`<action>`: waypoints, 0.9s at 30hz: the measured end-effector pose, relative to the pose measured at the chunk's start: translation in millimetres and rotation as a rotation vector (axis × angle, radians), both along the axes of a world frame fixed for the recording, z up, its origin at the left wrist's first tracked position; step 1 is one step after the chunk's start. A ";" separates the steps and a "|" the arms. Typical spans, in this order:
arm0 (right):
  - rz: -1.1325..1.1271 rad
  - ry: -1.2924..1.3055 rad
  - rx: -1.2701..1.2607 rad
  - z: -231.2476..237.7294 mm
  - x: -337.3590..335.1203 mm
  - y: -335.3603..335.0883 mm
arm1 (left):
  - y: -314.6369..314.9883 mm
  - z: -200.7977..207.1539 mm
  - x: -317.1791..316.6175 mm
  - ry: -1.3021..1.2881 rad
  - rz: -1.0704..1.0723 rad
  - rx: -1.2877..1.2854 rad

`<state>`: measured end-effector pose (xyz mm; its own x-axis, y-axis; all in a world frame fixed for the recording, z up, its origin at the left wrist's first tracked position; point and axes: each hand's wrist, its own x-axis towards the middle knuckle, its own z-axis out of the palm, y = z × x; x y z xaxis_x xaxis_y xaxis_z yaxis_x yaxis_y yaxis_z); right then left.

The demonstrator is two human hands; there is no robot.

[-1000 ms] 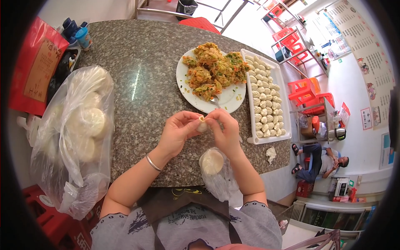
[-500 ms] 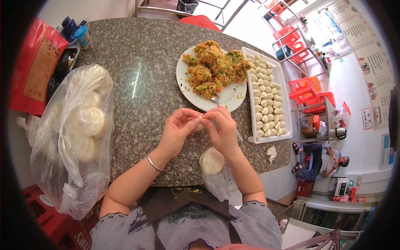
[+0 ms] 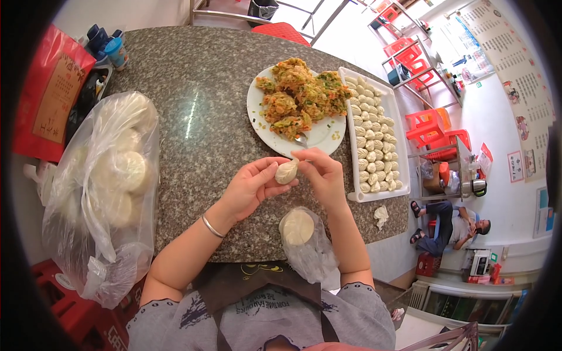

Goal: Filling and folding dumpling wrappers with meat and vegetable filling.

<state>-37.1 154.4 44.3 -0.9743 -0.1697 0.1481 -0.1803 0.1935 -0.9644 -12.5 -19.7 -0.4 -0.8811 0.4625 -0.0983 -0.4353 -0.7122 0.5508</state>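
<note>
Between my hands is a pale pleated dumpling (image 3: 286, 172), held over the table just below the plate. My left hand (image 3: 257, 180) cradles it from the left with fingers and thumb. The fingertips of my right hand (image 3: 321, 173) pinch its upper right end. Above them, a white plate (image 3: 270, 140) carries a heap of orange and green chopped filling (image 3: 301, 96), with a spoon (image 3: 301, 139) partly sunk at its lower edge. To the right, rows of pleated dumplings (image 3: 374, 137) fill a white tray (image 3: 359, 196). Under my right wrist, a stack of round wrappers (image 3: 297, 227) sits in clear plastic.
A large clear bag of round dough wrappers (image 3: 126, 169) covers the table's left edge. Behind it stand a red paper bag (image 3: 50, 93) and a blue cup (image 3: 116, 52). A crumpled tissue (image 3: 380, 217) lies below the tray. A person (image 3: 453, 225) sits far right.
The dumpling has turned, so its pleated side now shows between my hands. My left fingers have opened out beneath it, and my right hand has shifted slightly right.
</note>
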 end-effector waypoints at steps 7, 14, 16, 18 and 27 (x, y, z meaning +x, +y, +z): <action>0.174 0.076 -0.064 -10.0 -7.4 10.1 | -4.0 -3.6 -1.0 -0.094 -0.128 0.114; 0.232 0.105 0.047 1.0 -9.2 20.0 | -0.6 4.0 -3.6 -0.126 -0.124 -0.002; 0.358 0.042 0.180 19.9 -4.3 17.9 | 4.0 4.7 -3.5 -0.118 -0.110 -0.075; 0.534 0.106 0.322 24.1 -9.4 20.7 | 5.8 7.0 -3.4 -0.089 -0.110 -0.137; -0.400 0.261 0.292 15.7 -157.8 206.2 | 4.2 6.1 4.0 -0.061 -0.160 -0.256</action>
<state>-194.8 360.6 60.1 -0.9085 0.1357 0.3952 -0.2635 0.5481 -0.7939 -8.5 -15.5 5.7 -0.7882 0.5482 -0.2797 -0.5683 -0.4739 0.6727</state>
